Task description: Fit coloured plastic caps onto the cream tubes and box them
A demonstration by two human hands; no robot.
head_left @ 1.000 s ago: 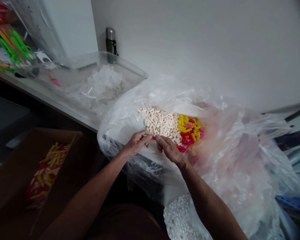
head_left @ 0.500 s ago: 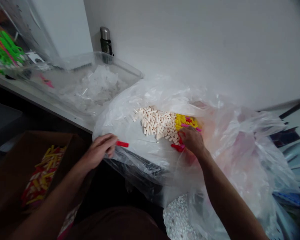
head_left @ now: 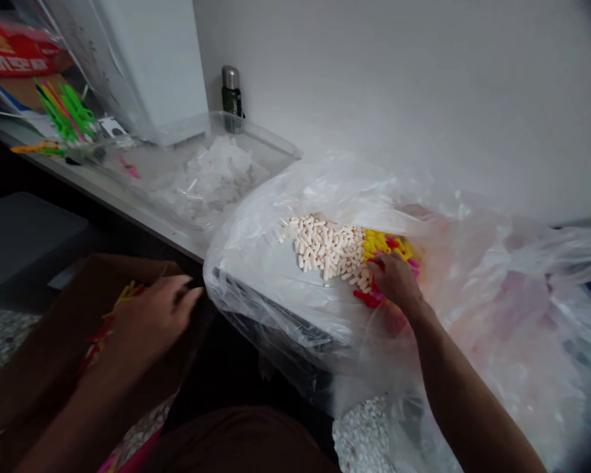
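My left hand is over the cardboard box, smeared a little by motion. Its thumb and fingers are apart, and I see nothing in them. Red and yellow plastic pieces lie in the box, partly covered by the hand and forearm. At the clear plastic bag, my right hand reaches into the coloured pile with its fingers closed on a small red plastic piece. Yellow tube-like pieces lie just beyond it, and more red pieces just below. Left of that hand is a heap of cream-coloured short plugs.
A clear plastic tub with translucent small parts stands at the back left. Behind it is a dark flask. Green plastic items and a red packet sit farther left. Loose bag film spreads to the right.
My left hand has moved left and down from the bag's edge to above the box, and the red piece it held is out of sight. My right hand stays at the coloured pile.
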